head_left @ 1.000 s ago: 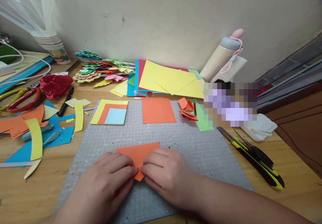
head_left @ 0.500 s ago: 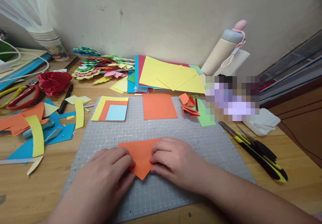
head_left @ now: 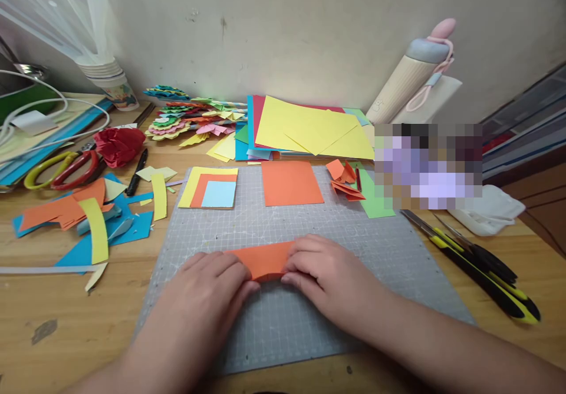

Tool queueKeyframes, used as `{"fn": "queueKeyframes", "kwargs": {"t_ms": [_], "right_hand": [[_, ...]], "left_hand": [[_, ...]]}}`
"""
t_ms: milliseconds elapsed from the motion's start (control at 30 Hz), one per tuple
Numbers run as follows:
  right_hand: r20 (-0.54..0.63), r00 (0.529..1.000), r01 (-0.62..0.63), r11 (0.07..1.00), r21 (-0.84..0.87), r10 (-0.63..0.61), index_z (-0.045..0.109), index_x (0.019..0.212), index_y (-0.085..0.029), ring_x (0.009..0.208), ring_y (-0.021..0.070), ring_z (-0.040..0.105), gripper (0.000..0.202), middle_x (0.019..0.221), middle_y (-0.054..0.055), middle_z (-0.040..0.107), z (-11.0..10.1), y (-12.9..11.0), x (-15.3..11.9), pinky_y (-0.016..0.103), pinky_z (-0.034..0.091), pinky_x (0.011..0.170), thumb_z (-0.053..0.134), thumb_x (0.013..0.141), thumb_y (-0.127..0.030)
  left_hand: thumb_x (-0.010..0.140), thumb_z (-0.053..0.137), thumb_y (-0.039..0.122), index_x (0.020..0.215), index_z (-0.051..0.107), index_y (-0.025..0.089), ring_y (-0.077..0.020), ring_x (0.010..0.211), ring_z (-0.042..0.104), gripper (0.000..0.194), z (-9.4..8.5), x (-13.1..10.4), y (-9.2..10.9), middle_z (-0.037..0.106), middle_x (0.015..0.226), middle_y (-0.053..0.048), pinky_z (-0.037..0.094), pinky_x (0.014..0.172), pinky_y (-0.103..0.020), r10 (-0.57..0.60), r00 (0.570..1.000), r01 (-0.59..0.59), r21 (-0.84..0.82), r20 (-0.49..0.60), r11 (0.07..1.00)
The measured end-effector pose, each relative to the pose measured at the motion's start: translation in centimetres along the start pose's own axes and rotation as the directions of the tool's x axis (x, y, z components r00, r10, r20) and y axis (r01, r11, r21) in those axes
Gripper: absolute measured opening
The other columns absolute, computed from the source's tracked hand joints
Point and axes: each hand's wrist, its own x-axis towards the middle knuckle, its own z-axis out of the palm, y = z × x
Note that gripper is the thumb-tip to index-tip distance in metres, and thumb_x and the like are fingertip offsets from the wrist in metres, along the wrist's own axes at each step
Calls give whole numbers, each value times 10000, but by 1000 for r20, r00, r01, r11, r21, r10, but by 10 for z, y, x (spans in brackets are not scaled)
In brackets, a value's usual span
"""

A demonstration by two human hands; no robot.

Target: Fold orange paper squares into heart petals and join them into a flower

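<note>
On the gray cutting mat, near its front edge, a folded orange paper is pressed flat by both hands. The left hand is laid on its left end, the right hand on its right end, fingers curled down on it. A bigger orange square is seen farther back.

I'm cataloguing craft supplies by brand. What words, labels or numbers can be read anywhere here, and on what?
None can be read.
Bottle: a faint mark near its base, too small to read.
Paper cups: coloured print, blurred.
Cutting mat: grid lines only, no legible numbers.
</note>
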Motion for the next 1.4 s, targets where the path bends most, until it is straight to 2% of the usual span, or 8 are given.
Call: {"fn": "queueKeyframes", "kwargs": {"t_ms": [167, 400, 633, 733, 833, 1067, 1400], "right_hand": [[-5, 995, -95, 994, 46, 95, 614, 741, -156, 810, 178, 529, 134, 825, 35, 597, -1, -3, 3, 329, 427, 717, 616, 873, -179], [66, 992, -108, 992, 68, 104, 569, 673, -165, 749, 149, 515, 193, 743, 1, 584, -3, -4, 1, 290, 391, 664, 644, 850, -179], [53, 983, -175, 984, 27, 174, 555, 702, -172, 690, 126, 499, 194, 827, -4, 550, 0, -7, 7, 274, 362, 609, 572, 886, -230], [53, 986, -155, 988, -19, 156, 537, 697, -168, 685, 121, 500, 202, 851, -5, 534, 2, -8, 10, 277, 354, 614, 534, 894, -210], [50, 988, -142, 988, -58, 145, 519, 681, -164, 679, 124, 496, 234, 834, -2, 520, 5, -9, 12, 279, 342, 610, 492, 910, -199], [14, 988, -152, 979, -139, 155, 525, 674, -164, 635, 123, 469, 232, 793, 8, 496, 11, -11, 17, 280, 309, 578, 478, 898, -203], [22, 981, -188, 970, -153, 193, 491, 631, -161, 583, 109, 437, 243, 774, 1, 485, 12, -10, 20, 275, 287, 541, 499, 869, -209]], "left_hand": [[929, 485, 309, 735, 622, 199, -210, 710, 579, 262, -2, 6, -3, 641, 726, -25, 435, 642, -334, -128, 990, 133, -85, 63, 987], [911, 514, 269, 732, 645, 198, -220, 697, 599, 234, -4, 2, 7, 663, 720, -23, 422, 664, -350, -96, 993, 99, -35, 66, 995], [937, 428, 324, 751, 629, 214, -227, 753, 580, 295, -7, 8, 9, 647, 750, -18, 406, 710, -373, -217, 955, 244, -121, 203, 962], [938, 403, 303, 743, 612, 214, -228, 768, 575, 300, -7, 12, 9, 637, 753, -17, 400, 719, -381, -231, 950, 265, -152, 211, 952], [927, 411, 302, 711, 574, 201, -227, 737, 569, 289, -6, 15, 9, 624, 733, -24, 397, 689, -376, -264, 944, 289, -114, 199, 950], [927, 389, 275, 737, 581, 202, -249, 718, 572, 280, -1, 17, 8, 621, 747, -46, 399, 681, -409, -239, 950, 236, 42, 202, 971], [919, 404, 283, 726, 567, 217, -256, 702, 588, 261, -1, 21, 6, 619, 722, -31, 395, 647, -399, -247, 938, 243, 48, 244, 969]]}}
